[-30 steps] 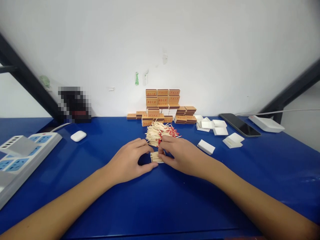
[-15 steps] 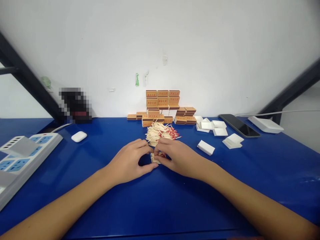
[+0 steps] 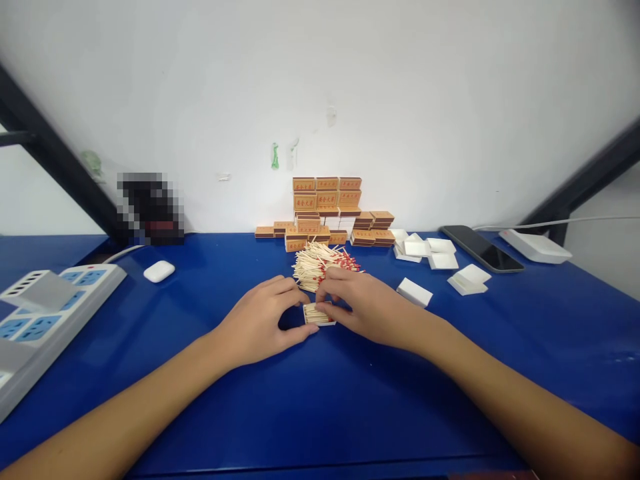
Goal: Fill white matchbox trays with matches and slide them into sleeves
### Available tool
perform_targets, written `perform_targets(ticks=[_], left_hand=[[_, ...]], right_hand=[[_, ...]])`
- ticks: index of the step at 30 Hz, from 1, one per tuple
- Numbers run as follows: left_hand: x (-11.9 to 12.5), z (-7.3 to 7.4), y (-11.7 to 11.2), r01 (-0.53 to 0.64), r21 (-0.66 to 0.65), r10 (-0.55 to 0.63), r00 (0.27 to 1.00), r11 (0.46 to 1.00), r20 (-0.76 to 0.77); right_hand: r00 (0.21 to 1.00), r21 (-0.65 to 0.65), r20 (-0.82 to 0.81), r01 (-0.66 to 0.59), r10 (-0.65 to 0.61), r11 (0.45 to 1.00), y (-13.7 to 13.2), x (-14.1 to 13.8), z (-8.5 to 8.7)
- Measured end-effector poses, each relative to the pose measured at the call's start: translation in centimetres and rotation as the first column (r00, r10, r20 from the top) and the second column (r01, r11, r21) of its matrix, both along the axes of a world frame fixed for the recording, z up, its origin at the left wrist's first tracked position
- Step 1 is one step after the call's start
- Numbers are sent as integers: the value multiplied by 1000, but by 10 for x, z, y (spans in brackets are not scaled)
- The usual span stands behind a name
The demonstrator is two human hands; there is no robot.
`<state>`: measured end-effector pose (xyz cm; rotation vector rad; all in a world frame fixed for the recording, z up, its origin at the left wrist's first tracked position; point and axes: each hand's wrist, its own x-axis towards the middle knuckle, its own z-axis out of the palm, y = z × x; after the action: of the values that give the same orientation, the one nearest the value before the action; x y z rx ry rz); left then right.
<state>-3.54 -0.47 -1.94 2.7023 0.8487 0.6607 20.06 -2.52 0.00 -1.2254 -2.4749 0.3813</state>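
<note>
A small white matchbox tray (image 3: 327,325) filled with matches (image 3: 315,313) lies on the blue table between my hands. My left hand (image 3: 265,323) grips the tray's left end, thumb at the near side and fingertips at the far side. Over the tray's right part, my right hand (image 3: 365,303) has its thumb and forefinger pinched together at the matches; whatever is between those fingertips is too small to make out. Just behind the tray sits a loose heap of red-tipped matches (image 3: 317,263), partly covered by my right hand.
Orange matchboxes (image 3: 327,199) are stacked against the wall. White trays (image 3: 443,260) lie to the right, with one white piece (image 3: 415,292) nearer my right hand. A phone (image 3: 480,248) and white device (image 3: 535,247) lie beyond. Leftward are an earbud case (image 3: 159,271) and power strip (image 3: 107,287).
My right hand has shifted slightly right and away from me, uncovering more of the matches in the tray. My left hand keeps its hold on the tray.
</note>
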Motion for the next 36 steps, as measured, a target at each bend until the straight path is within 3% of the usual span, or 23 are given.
perform_targets(ticks=[8,15,21,25,31,36], left_hand=[[-3,1,3,-28,-8,28,1000,1000,-1],[-7,6,8,-59,-8,59,998,998,29],[-19,10,25,-183,11,181,978,983,103],[-22,21,39,-275,38,264,946,961,187],[-5,45,59,-279,165,247,951,946,186],[13,46,71,-302,128,266,934,945,239]], right_hand=[[1000,-114,5,5,-5,993,-1,18,7],[1000,-91,7,10,-10,996,0,19,9],[999,-79,36,6,-3,997,4,29,13],[999,-74,40,-18,21,997,9,36,14],[997,-82,72,-5,11,997,9,37,17],[998,-125,66,7,2,992,7,41,23]])
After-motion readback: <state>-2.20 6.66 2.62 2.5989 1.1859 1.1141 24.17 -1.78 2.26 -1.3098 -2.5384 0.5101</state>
